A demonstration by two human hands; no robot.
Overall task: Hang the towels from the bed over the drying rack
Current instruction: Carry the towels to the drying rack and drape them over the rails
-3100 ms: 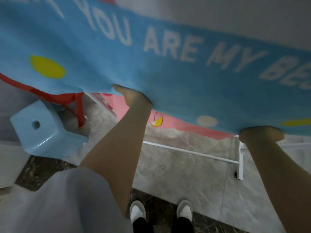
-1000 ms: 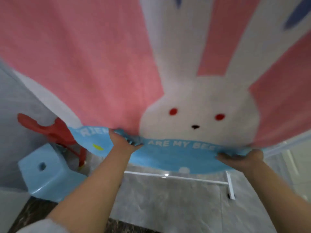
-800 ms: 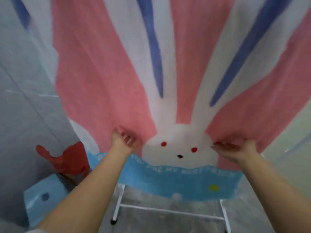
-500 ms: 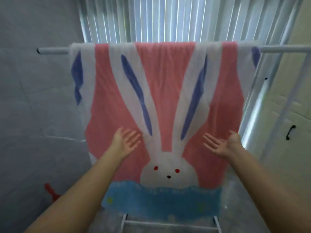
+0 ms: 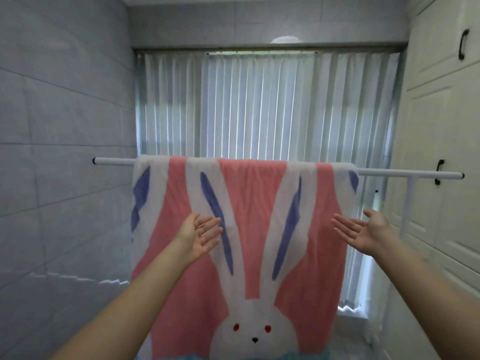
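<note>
Towel (image 5: 259, 229) hangs over the white bar (image 5: 405, 174) of the drying rack, draped down the near side. It covers the middle of the bar; bare bar sticks out past the towel on both sides, more on the right. Print faces the camera: pink ground, white rabbit with long ears lined in blue, red eyes and a black nose low on the towel. A strip of blue shows at the towel's bottom edge, cut off by the frame.

Left hand (image 5: 198, 236) is in front of the towel, left of its centre, over the left ear. Fingers spread and nearly straight, palm turned inward and up. It grips nothing. Whether the fingertips brush the cloth cannot be told from this angle.

Right hand (image 5: 363, 233) is at about the same height, by the towel's right edge, palm up, fingers spread and straight, holding nothing. It looks clear of the towel.

A white upright (image 5: 409, 203) drops from the bar to the right of the towel.

Behind the towel: curtain (image 5: 259, 105) in vertical pleats, lit from behind. Left of the towel: grey tiled wall (image 5: 65, 126). Right of the towel: cream cupboard (image 5: 446, 126) doors with dark handles.
</note>
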